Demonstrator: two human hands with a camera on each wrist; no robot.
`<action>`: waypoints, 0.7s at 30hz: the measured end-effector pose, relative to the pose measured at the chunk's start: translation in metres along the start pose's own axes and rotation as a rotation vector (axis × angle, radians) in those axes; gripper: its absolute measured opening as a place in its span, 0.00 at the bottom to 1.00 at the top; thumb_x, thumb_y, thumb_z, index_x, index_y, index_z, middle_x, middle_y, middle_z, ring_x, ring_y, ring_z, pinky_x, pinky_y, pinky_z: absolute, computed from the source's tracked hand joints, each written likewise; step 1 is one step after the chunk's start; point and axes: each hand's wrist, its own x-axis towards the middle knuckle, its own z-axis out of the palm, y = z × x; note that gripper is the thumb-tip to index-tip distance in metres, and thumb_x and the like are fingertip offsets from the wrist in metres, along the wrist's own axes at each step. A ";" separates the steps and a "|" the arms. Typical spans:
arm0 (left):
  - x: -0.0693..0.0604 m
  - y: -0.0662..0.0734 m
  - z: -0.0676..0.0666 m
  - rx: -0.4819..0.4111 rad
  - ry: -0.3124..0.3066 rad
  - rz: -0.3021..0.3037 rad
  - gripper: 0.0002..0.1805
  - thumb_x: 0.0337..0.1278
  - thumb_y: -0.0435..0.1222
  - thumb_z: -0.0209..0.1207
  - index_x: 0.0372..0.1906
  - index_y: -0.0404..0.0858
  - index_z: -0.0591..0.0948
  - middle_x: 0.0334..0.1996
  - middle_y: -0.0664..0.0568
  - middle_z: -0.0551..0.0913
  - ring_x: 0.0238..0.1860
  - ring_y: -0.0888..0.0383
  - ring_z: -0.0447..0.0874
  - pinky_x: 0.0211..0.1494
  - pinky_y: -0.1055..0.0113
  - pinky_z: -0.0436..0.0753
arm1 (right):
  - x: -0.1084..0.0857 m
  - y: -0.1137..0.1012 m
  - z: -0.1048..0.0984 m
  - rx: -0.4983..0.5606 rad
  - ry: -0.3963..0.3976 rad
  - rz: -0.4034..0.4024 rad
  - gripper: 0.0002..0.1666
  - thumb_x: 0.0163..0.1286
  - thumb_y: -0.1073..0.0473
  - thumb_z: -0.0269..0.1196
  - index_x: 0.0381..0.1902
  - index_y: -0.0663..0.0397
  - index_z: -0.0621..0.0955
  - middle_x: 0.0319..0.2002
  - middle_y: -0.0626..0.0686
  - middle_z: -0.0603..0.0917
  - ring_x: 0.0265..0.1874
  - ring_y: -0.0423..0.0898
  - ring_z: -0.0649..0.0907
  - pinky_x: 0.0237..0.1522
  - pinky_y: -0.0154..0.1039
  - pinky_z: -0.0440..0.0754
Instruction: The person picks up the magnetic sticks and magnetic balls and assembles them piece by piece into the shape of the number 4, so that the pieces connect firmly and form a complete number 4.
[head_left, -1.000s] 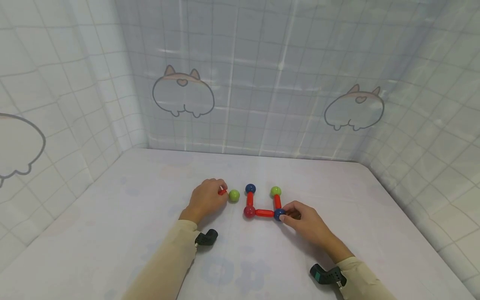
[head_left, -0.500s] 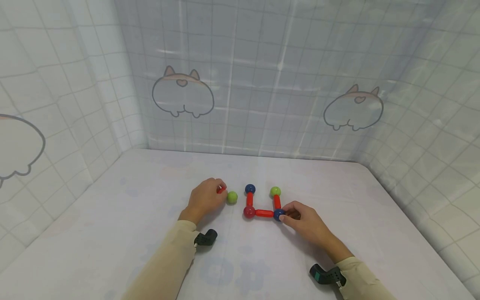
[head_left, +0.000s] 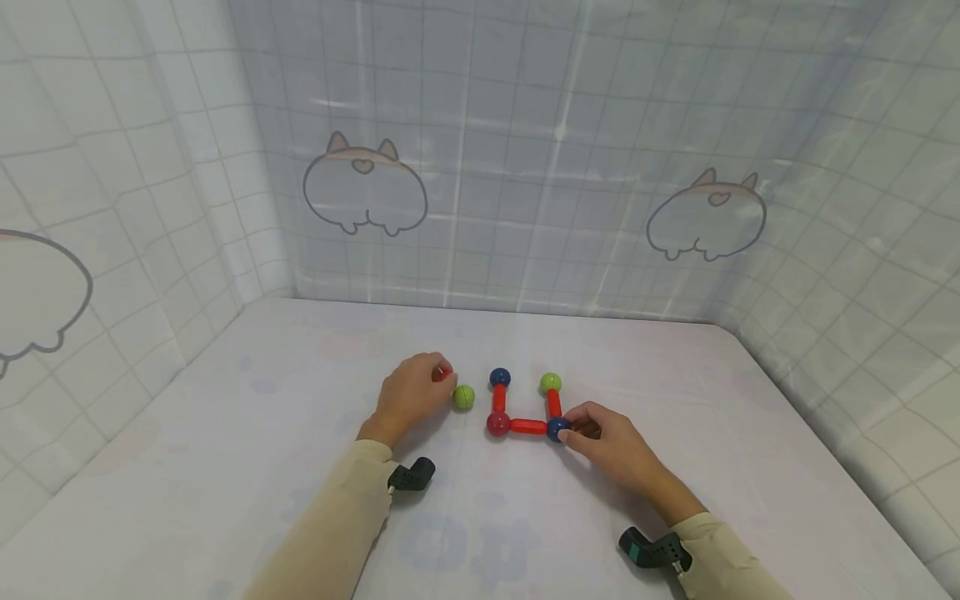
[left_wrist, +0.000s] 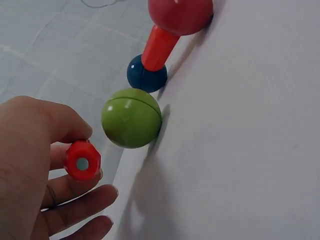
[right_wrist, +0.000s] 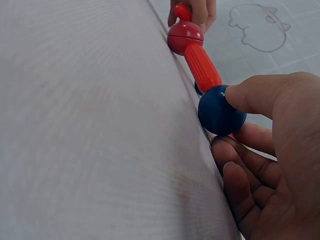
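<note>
My left hand [head_left: 416,392] pinches a short red rod [left_wrist: 83,161] between thumb and fingers; a pale round tip shows at its end. Just beside those fingers a loose green ball [head_left: 463,397] sits on the table. With thumb and fingers, my right hand [head_left: 611,443] holds the dark blue ball [right_wrist: 221,111] at the near right corner of a U-shaped figure. A red rod [head_left: 528,427] joins that ball to a dark red ball [head_left: 498,424]. Two more red rods run away from these corners, one to a blue ball [head_left: 500,378], the other to a green ball [head_left: 551,382].
The pale table [head_left: 300,517] has faint printed shapes. Its far edge meets a tiled-pattern curtain [head_left: 525,167] with animal drawings, which also hangs at both sides. Dark devices [head_left: 412,475] are strapped at both wrists, over beige sleeves.
The loose green ball has rolled slightly left and nearer to me. My left hand has shifted the red rod a little farther away. The right hand and the U-shaped figure look still.
</note>
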 end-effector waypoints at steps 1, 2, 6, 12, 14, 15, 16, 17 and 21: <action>0.000 0.001 0.000 -0.013 -0.001 -0.006 0.09 0.63 0.42 0.59 0.41 0.44 0.84 0.34 0.54 0.82 0.37 0.55 0.78 0.40 0.58 0.80 | 0.000 0.000 0.000 0.000 0.000 -0.001 0.13 0.66 0.54 0.70 0.47 0.48 0.82 0.38 0.45 0.84 0.39 0.44 0.81 0.42 0.40 0.82; 0.000 0.002 0.000 -0.026 -0.003 -0.011 0.09 0.63 0.42 0.59 0.42 0.44 0.84 0.34 0.54 0.82 0.36 0.55 0.78 0.39 0.58 0.80 | 0.000 0.000 0.000 0.000 0.000 -0.004 0.13 0.66 0.54 0.69 0.47 0.48 0.82 0.38 0.45 0.84 0.39 0.44 0.81 0.42 0.40 0.82; 0.001 0.005 0.000 -0.074 -0.020 -0.035 0.09 0.65 0.43 0.60 0.43 0.44 0.84 0.33 0.55 0.81 0.36 0.55 0.77 0.38 0.61 0.80 | -0.001 0.000 -0.001 -0.003 0.002 -0.012 0.13 0.66 0.54 0.69 0.47 0.49 0.82 0.38 0.45 0.84 0.39 0.44 0.81 0.41 0.39 0.82; 0.002 0.009 0.000 -0.098 -0.020 -0.046 0.09 0.65 0.44 0.60 0.44 0.45 0.84 0.34 0.55 0.82 0.38 0.54 0.77 0.43 0.59 0.80 | -0.001 -0.001 -0.001 -0.002 -0.003 -0.017 0.13 0.66 0.54 0.69 0.47 0.49 0.82 0.38 0.45 0.84 0.39 0.43 0.81 0.41 0.39 0.82; 0.002 0.011 -0.001 -0.112 -0.014 -0.042 0.09 0.66 0.44 0.61 0.43 0.45 0.84 0.35 0.55 0.82 0.39 0.54 0.77 0.45 0.58 0.80 | -0.001 -0.001 -0.001 -0.003 -0.004 -0.016 0.14 0.66 0.54 0.69 0.47 0.50 0.82 0.38 0.45 0.84 0.39 0.43 0.81 0.41 0.40 0.83; 0.002 0.012 -0.001 -0.123 -0.012 -0.041 0.09 0.66 0.44 0.61 0.44 0.46 0.84 0.36 0.55 0.83 0.40 0.54 0.78 0.46 0.58 0.80 | -0.001 -0.001 -0.001 -0.006 -0.003 -0.013 0.14 0.66 0.54 0.69 0.47 0.50 0.82 0.38 0.45 0.84 0.39 0.43 0.81 0.41 0.40 0.83; 0.001 0.014 -0.001 -0.136 -0.009 -0.040 0.09 0.66 0.44 0.61 0.43 0.46 0.84 0.36 0.55 0.83 0.40 0.55 0.78 0.46 0.58 0.80 | -0.001 -0.002 -0.001 -0.007 -0.002 -0.010 0.13 0.66 0.54 0.69 0.47 0.50 0.82 0.38 0.45 0.84 0.39 0.43 0.81 0.41 0.40 0.83; 0.000 0.015 -0.002 -0.152 -0.006 -0.039 0.09 0.66 0.44 0.61 0.44 0.46 0.84 0.37 0.56 0.83 0.41 0.55 0.78 0.47 0.58 0.81 | -0.001 -0.002 -0.001 -0.010 -0.001 -0.008 0.13 0.66 0.54 0.69 0.47 0.50 0.82 0.38 0.45 0.84 0.39 0.43 0.81 0.41 0.40 0.83; -0.005 0.023 -0.005 -0.234 0.008 -0.039 0.08 0.66 0.44 0.61 0.43 0.46 0.84 0.37 0.57 0.84 0.40 0.56 0.79 0.45 0.60 0.81 | -0.001 -0.003 -0.001 -0.010 0.000 0.001 0.13 0.66 0.54 0.69 0.47 0.50 0.82 0.38 0.46 0.84 0.39 0.44 0.81 0.41 0.40 0.83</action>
